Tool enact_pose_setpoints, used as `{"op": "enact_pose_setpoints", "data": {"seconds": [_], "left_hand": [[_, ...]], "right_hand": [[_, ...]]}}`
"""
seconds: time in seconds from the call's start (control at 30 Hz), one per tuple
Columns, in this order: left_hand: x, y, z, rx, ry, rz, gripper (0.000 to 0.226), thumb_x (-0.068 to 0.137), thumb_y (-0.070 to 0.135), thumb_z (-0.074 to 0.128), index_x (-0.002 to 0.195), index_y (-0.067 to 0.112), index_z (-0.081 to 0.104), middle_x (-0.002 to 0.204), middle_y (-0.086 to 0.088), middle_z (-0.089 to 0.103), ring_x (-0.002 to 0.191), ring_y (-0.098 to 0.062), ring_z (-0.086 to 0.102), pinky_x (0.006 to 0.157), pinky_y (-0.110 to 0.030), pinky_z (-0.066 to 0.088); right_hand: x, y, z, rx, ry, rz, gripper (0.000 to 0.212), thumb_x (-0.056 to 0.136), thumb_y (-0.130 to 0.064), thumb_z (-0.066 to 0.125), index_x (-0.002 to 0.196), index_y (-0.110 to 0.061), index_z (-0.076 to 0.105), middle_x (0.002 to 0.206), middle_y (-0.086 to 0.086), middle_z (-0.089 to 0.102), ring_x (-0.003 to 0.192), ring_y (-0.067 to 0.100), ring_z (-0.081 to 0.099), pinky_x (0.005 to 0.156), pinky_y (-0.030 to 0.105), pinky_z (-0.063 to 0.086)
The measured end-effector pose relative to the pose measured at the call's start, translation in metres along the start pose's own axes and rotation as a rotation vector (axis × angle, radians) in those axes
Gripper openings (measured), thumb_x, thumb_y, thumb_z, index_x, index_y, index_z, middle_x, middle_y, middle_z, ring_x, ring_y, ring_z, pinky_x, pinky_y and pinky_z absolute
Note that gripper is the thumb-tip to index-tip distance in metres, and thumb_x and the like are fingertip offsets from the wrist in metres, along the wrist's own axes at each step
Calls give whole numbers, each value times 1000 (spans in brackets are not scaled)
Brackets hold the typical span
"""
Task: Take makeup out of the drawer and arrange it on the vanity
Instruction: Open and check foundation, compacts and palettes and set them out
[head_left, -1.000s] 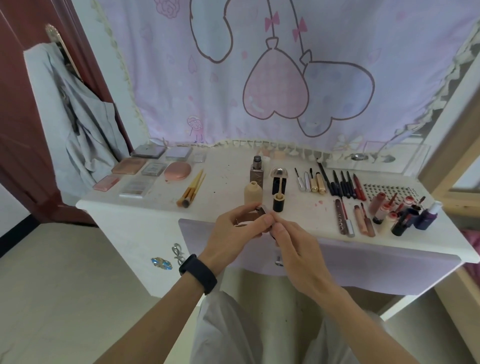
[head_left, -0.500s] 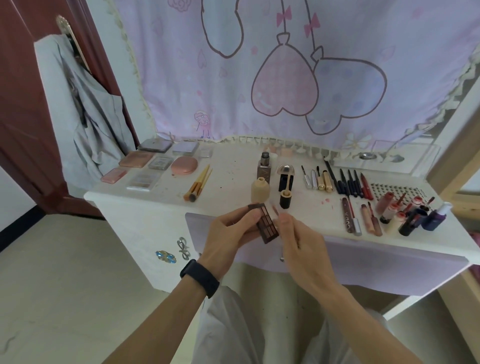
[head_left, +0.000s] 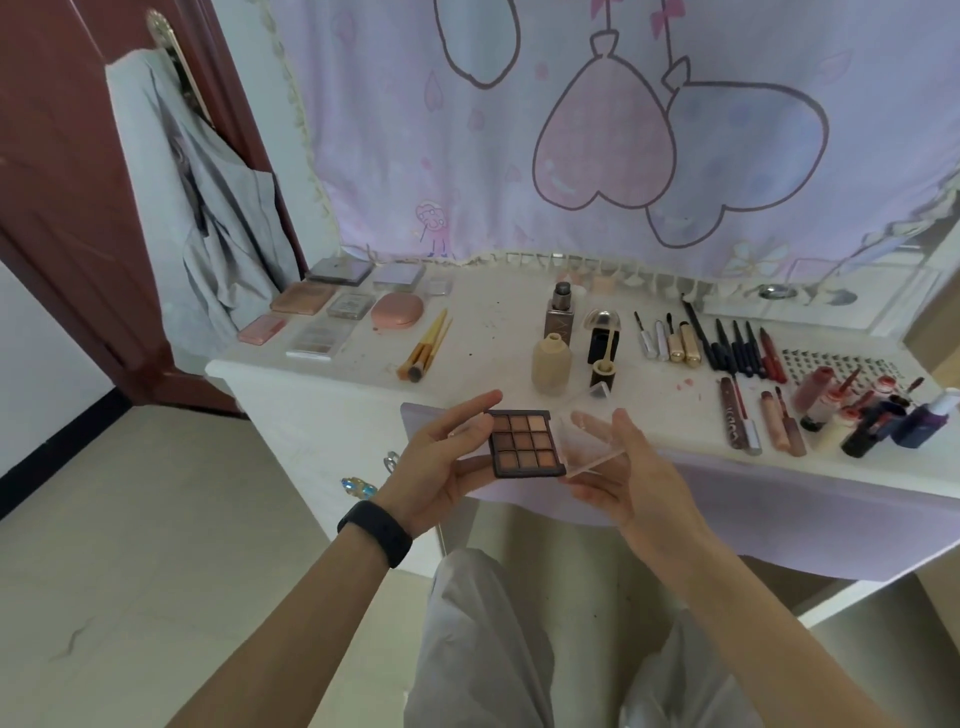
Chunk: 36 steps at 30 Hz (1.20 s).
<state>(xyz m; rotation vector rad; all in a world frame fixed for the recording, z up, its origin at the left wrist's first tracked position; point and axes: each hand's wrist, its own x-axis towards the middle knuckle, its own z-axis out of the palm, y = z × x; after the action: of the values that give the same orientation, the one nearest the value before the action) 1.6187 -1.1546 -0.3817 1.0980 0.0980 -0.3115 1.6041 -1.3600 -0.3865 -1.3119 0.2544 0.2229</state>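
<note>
Hands are hovering together just off the front edge of the vanity (head_left: 488, 332), above our knees. Our left hand (head_left: 436, 467) is gripping the eyeshadow palette (head_left: 525, 441) by its left side, thumb pressing the lower part and fingers reaching behind, so the palette is hanging in the air, apart from the tabletop. Our right hand (head_left: 628, 467) is pinching the clear lid (head_left: 587, 441), fingers showing through it from behind. The lid is meeting the palette's right edge; we are not able to tell whether it is hinged there. We are counting three pans across the palette.

Bare tabletop is showing between the yellow brushes (head_left: 423, 345) and the middle bottles, and as a strip running along the front edge beyond the palette. The curtain (head_left: 519, 156) is closing off the back edge. The vanity's left corner is sitting near the dark red door (head_left: 62, 156), where a grey garment (head_left: 208, 218) is hanging, and floor (head_left: 130, 519) is stretching out to the left.

On the left we are counting seven flat cases (head_left: 317, 340) and one pink oval compact (head_left: 397, 310). The brushes are lying bundled, two or three. Four containers are standing in the middle: a tall bottle (head_left: 560, 317), a beige bottle (head_left: 551, 364), a black-and-gold applicator (head_left: 602, 332) and a small dark pot (head_left: 602, 373). To the right, pencils and tubes (head_left: 735, 348) are lying in a row and lip glosses (head_left: 831, 400) are crowding the right end, too tightly for a sure count.
</note>
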Motion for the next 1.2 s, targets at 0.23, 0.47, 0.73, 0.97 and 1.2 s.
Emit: {"op": "enact_pose_setpoints", "data": {"seconds": [0.23, 0.47, 0.73, 0.97, 1.2], "left_hand": [[-5, 1, -2, 1036, -140, 167, 74, 75, 40, 84, 140, 35, 48, 131, 15, 51, 115, -3, 56, 95, -22, 52], [2, -12, 3, 1632, -89, 376, 83, 72, 49, 75, 144, 37, 36, 128, 7, 46, 116, -14, 43, 102, -38, 43], [1, -17, 4, 1597, -23, 420, 80, 66, 60, 76, 137, 40, 46, 120, 11, 45, 112, -10, 42, 101, -35, 42], [-3, -24, -2, 1438, 85, 452, 82, 65, 51, 81, 139, 35, 49, 116, 13, 43, 110, -9, 43, 100, -34, 45], [20, 20, -15, 1156, 403, 416, 82, 64, 50, 85, 137, 34, 53, 123, 7, 45, 117, -6, 42, 100, -18, 38]], "right_hand": [[-4, 20, 2, 3, 8, 28, 39, 102, -47, 45, 115, -23, 73, 102, 13, 77, 92, 26, 70, 81, 35, 55], [-5, 22, 2, -63, -58, -14, 40, 103, -46, 43, 111, -26, 77, 99, 10, 78, 85, 18, 72, 80, 33, 58], [-2, 21, -2, -84, -113, -53, 46, 88, -53, 53, 117, -24, 75, 106, 8, 77, 95, 23, 72, 80, 34, 57], [4, 20, -4, -189, -188, -85, 58, 86, -63, 45, 121, -24, 71, 104, 5, 78, 99, 26, 73, 83, 35, 55], [13, 11, -33, -732, 218, -508, 21, 95, -49, 56, 99, -31, 65, 97, -10, 67, 84, 4, 62, 72, 17, 49]]}}
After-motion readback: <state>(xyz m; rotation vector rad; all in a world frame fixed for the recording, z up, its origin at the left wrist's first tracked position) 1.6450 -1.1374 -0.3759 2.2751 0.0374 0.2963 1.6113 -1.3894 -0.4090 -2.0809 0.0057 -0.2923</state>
